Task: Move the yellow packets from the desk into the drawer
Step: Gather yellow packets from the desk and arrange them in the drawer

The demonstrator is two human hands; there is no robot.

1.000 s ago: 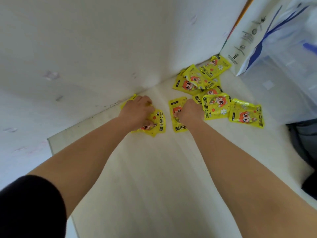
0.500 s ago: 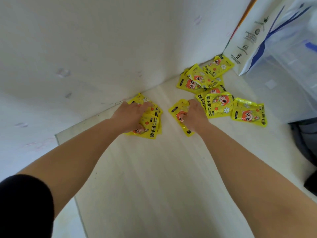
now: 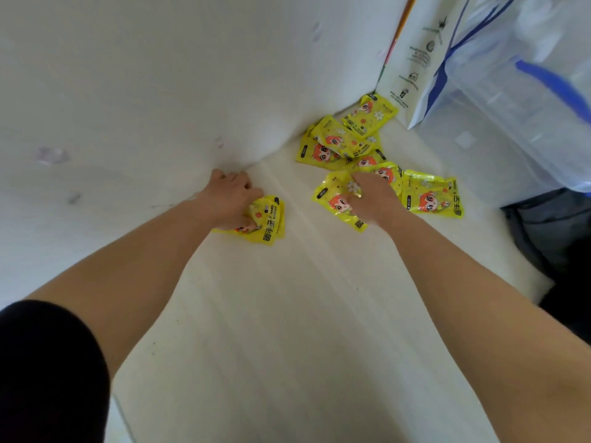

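Left hand (image 3: 230, 203): fingers curled, gripping a small packet stack (image 3: 270, 223) flat on the desk (image 3: 287, 314). Right hand (image 3: 374, 199), at its 3 o'clock: fingers near-straight, pressing on one packet (image 3: 334, 199). Loose pile (image 3: 335, 142) at that hand's 11, single packet (image 3: 428, 196) at its 3, white bag (image 3: 412, 59) at 1.

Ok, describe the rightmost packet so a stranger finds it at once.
Start at the big clear plastic bag by the desk's far right. In front of it yellow packets lie in a heap; this packet is the heap's right-hand end, beside the right hand. Unlike its neighbours, it lies fully uncovered, nothing on top.
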